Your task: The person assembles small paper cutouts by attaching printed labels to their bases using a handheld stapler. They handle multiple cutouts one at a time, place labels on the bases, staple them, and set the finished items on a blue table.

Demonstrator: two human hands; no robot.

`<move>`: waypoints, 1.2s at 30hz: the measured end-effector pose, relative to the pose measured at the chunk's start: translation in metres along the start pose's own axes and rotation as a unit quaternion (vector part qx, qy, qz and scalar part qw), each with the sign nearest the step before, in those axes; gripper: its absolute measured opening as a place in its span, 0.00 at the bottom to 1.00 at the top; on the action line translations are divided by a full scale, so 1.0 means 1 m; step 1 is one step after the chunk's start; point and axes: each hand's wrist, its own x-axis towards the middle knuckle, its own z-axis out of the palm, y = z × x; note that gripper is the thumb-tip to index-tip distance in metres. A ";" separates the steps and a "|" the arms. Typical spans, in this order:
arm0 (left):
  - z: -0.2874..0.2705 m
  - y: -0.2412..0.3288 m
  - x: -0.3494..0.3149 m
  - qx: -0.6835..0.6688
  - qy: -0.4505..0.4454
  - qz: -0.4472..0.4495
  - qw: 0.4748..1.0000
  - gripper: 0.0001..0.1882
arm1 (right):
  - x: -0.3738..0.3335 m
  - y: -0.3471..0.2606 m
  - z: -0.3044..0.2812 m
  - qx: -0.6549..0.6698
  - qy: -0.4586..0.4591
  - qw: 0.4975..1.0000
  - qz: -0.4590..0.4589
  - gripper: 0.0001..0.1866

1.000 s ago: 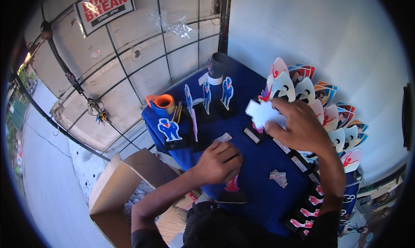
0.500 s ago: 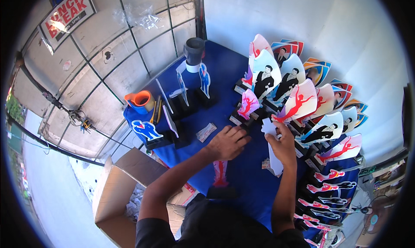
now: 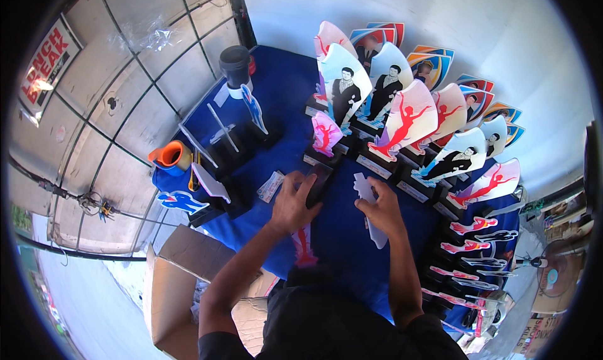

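Note:
My left hand (image 3: pixel 293 204) is curled around a small black base block (image 3: pixel 321 179), just in front of a short pink trophy (image 3: pixel 326 134) with a dancer figure. Between the thumb and fingers of my right hand (image 3: pixel 384 210) is a flat white cutout plate (image 3: pixel 362 187) with a notched upper edge. Below my left wrist, close to my body, stands another pink and red figure trophy (image 3: pixel 304 245), partly hidden by my hand and shirt. A small stack of printed labels (image 3: pixel 270 186) lies on the blue cloth left of my left hand.
Several tall printed trophies (image 3: pixel 407 118) on black bases crowd the right side, with rows of smaller cutouts (image 3: pixel 468 247) nearer me. At left are blue figure trophies (image 3: pixel 181 201), an orange cup (image 3: pixel 171 155) and a dark cup (image 3: pixel 235 66). An open cardboard box (image 3: pixel 169 284) sits lower left.
The view has turned, so the table contents appear shifted left. My left hand now has its fingers around the black block, with more of the block showing. My right hand still holds the white cutout.

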 end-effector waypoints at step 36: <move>0.035 0.086 0.034 0.276 -0.121 -0.075 0.951 0.52 | -0.144 -0.039 0.002 -0.161 0.128 0.979 -0.013 0.15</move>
